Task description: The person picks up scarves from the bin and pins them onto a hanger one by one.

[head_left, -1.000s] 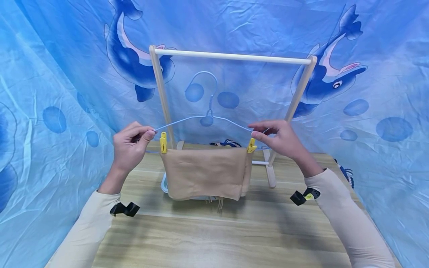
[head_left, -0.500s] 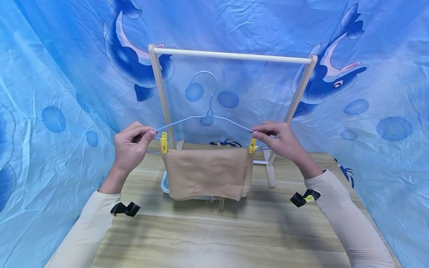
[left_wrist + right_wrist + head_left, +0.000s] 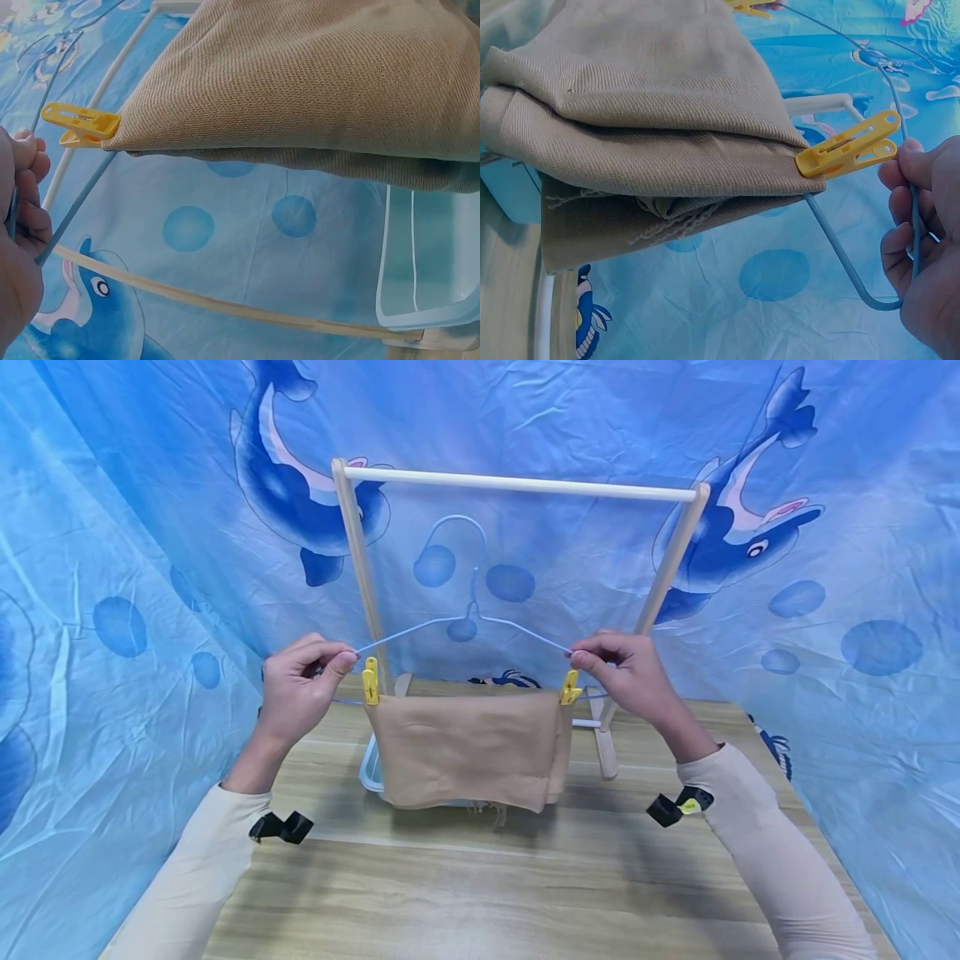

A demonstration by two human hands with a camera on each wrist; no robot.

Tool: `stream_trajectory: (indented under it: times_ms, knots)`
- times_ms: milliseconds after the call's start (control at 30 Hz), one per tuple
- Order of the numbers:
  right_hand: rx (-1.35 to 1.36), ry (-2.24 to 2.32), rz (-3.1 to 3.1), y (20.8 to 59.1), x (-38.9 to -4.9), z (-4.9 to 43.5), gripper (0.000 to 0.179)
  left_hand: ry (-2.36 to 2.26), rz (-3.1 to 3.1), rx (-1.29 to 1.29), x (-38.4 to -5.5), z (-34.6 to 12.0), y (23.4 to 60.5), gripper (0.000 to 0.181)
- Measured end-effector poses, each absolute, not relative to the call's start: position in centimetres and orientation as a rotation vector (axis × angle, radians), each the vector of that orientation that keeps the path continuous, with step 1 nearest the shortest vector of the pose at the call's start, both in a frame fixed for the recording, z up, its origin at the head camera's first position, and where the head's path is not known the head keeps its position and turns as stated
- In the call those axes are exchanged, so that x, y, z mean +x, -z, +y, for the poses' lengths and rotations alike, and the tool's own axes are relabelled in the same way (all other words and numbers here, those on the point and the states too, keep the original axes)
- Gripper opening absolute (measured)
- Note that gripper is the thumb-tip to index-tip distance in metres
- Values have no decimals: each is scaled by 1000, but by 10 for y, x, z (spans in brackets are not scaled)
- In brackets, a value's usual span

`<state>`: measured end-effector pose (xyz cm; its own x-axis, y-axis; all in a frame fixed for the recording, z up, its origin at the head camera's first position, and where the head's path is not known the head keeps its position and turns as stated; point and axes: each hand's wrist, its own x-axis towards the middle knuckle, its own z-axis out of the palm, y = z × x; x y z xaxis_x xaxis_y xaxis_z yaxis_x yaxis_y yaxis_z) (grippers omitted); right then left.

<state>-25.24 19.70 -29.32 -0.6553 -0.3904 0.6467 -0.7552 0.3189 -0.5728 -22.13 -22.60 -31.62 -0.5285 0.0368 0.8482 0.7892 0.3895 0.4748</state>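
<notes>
A thin light-blue wire hanger (image 3: 420, 628) is held up between both hands, its hook upward. My left hand (image 3: 303, 689) pinches its left shoulder and my right hand (image 3: 626, 681) pinches the right one, thumbs against forefingers. Over the hanger's lower bar hangs a folded beige cloth (image 3: 468, 752) with fringe at its bottom edge. A yellow clothespin (image 3: 371, 682) clips the cloth's left corner to the bar; another yellow clothespin (image 3: 570, 687) clips the right corner. In the right wrist view the cloth's layers (image 3: 675, 161) and fringe (image 3: 679, 221) show from the side.
Behind the hanger stands a wooden rack with a white top rail (image 3: 517, 485), higher than the hook. A light-blue basin (image 3: 370, 770) sits on the wood-grain table (image 3: 465, 885), mostly hidden behind the cloth. Blue dolphin-print curtain (image 3: 585, 410) surrounds the table.
Both hands and the hanger with the clipped cloth have shifted slightly right. The right fingers, more spread a second ago, have closed onto the wire.
</notes>
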Motion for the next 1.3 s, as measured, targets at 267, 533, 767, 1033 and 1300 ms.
stream_trajectory:
  times_ms: [267, 533, 767, 1033, 1300]
  knots:
    - [1013, -1366, -2145, 298, -253, 196, 15, 1146, -1950, -654, -221, -221, 315, 5]
    - [1006, -1445, -2093, 304, -250, 201, 9, 1132, -1967, -710, -219, -219, 309, 8]
    - [967, -1449, -2072, 309, -244, 206, 11, 1086, -2000, -759, -217, -215, 304, 4]
    - [943, -1450, -2035, 309, -237, 215, 13, 1093, -2070, -699, -218, -210, 302, 8]
    - [887, -1433, -2044, 305, -230, 224, 13, 1443, -2021, -509, -230, -221, 301, 28]
